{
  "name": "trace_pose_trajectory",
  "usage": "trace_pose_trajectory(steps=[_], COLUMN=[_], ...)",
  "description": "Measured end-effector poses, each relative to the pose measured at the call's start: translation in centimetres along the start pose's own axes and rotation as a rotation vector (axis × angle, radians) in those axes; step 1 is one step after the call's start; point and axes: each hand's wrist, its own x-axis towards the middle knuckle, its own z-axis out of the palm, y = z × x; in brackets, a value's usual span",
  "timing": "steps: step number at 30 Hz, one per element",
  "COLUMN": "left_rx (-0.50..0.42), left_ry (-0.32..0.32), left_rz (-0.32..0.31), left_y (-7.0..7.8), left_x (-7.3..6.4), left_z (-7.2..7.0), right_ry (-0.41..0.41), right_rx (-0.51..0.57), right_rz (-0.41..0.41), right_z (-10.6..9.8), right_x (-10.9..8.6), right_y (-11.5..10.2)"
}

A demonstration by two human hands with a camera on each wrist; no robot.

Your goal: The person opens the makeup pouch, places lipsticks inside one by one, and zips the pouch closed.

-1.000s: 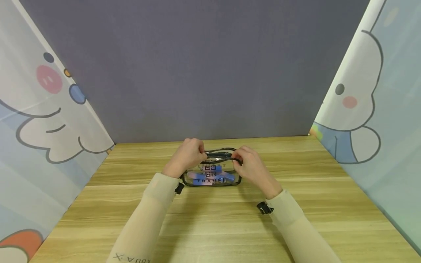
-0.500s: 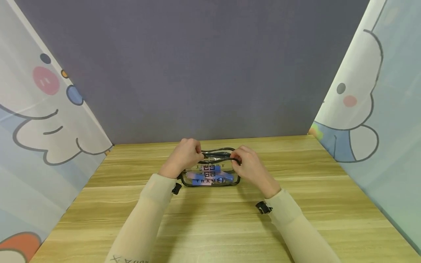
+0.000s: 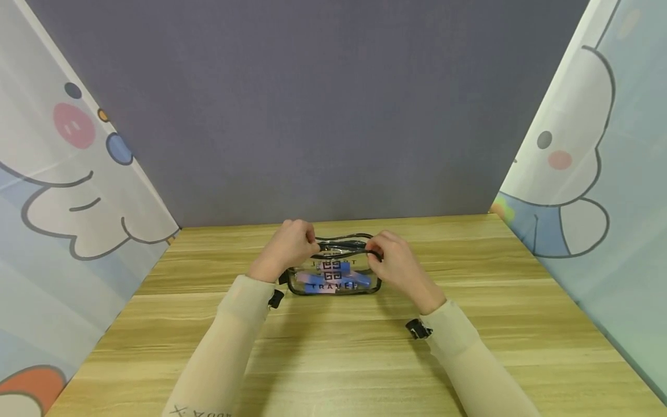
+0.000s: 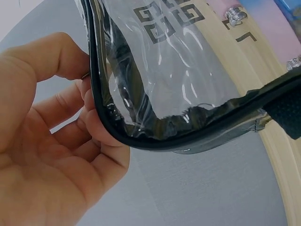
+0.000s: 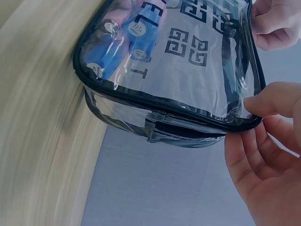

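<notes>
A clear travel pouch (image 3: pixel 375 278) with black piping and black print stands upright on the table. Inside it lie several pink and blue tubes (image 3: pixel 318 280); in the right wrist view these blue tubes (image 5: pixel 143 35) show round number labels. My left hand (image 3: pixel 289 246) is at the pouch's upper left, thumb and finger pinching at its top edge. A tiny metal bit shows between those fingertips in the left wrist view, mostly hidden. With thumb and fingers, my right hand (image 3: pixel 398 266) grips the upper right corner (image 5: pixel 254 123) of the pouch.
The wood-grain table (image 3: pixel 333 359) reaches back to a grey upright panel (image 3: pixel 333 116). Cartoon-printed curtains (image 3: pixel 557 127) flank it on both sides. A black strap device (image 3: pixel 418 329) sits at the right wrist.
My left hand has slid slightly leftward along the pouch's top edge, still pinching. The right hand keeps its grip on the corner, and the pouch stays in nearly the same place.
</notes>
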Motion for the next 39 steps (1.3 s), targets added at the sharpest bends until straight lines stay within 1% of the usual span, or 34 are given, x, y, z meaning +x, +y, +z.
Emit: trace_pose_trajectory(steps=[6,11,15,21,29,35,39], left_rx=[-0.006,-0.007,-0.008,-0.017,-0.035,-0.032,-0.027], left_ry=[0.010,0.020,0.016,0.013,0.011,0.018,0.019], left_rz=[-0.004,-0.007,-0.010,-0.011,-0.030,-0.015,-0.016], left_y=[-0.5,-0.9,-1.0,-1.1,-1.1,-1.3,-1.5], left_x=[-0.1,-0.2,-0.2,-0.2,-0.2,-0.3,-0.3], left_z=[-0.2,-0.5,-0.6,-0.8,-0.9,-1.0,-1.0], right_ry=[-0.005,0.012,0.014,0.014,0.022,0.017,0.012], right_rx=[0.001,-0.003,-0.003,-0.004,-0.008,-0.004,-0.003], right_rz=[0.005,-0.020,-0.029,-0.023,-0.027,-0.028,-0.017], right_z=[0.1,0.0,0.0,0.0,0.1,0.1,0.1], right_x=[0.0,0.2,0.2,0.3,0.2,0.2,0.2], right_y=[0.0,0.2,0.2,0.2,0.3,0.3,0.2])
